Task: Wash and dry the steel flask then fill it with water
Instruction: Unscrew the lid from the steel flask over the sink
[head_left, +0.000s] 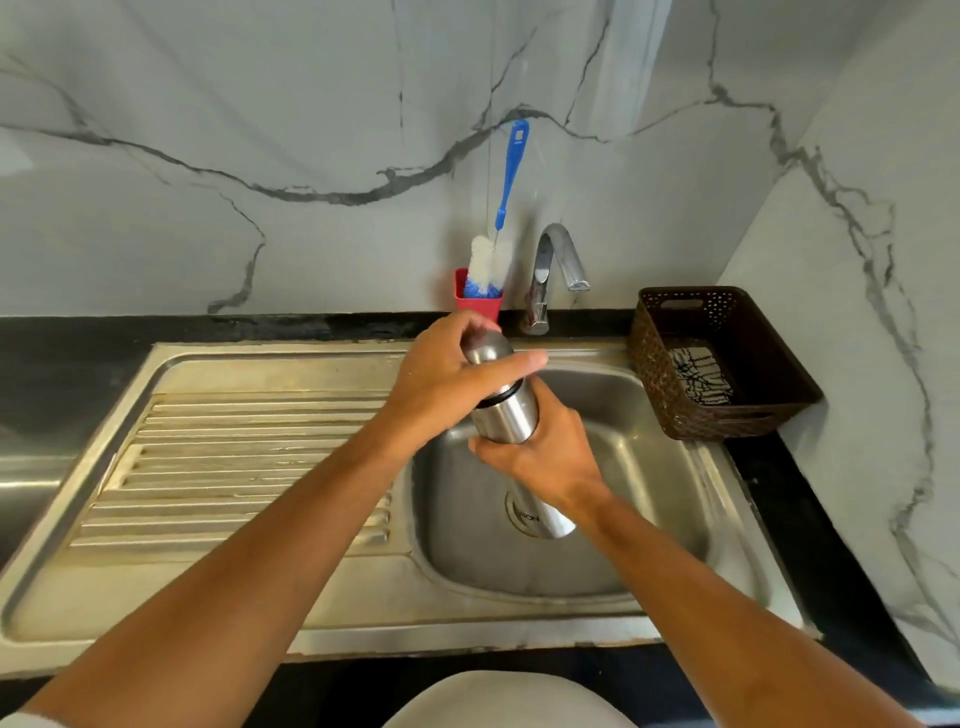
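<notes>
As left hand (441, 379) covers flask (506, 415), cloth (698, 376) perhaps

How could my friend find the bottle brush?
Look behind the steel sink, along the marble wall. Left of the tap stands a red cup with the brush sticking out. Nothing else has a long blue handle and fluffy white bristles.

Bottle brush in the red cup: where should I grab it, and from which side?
Probably the blue handle, pinched mid-length from the front-left and lifted straight up. The bottle brush stands bristles-down in the red cup, handle free and leaning toward the wall, with the tap close on its right.
</notes>
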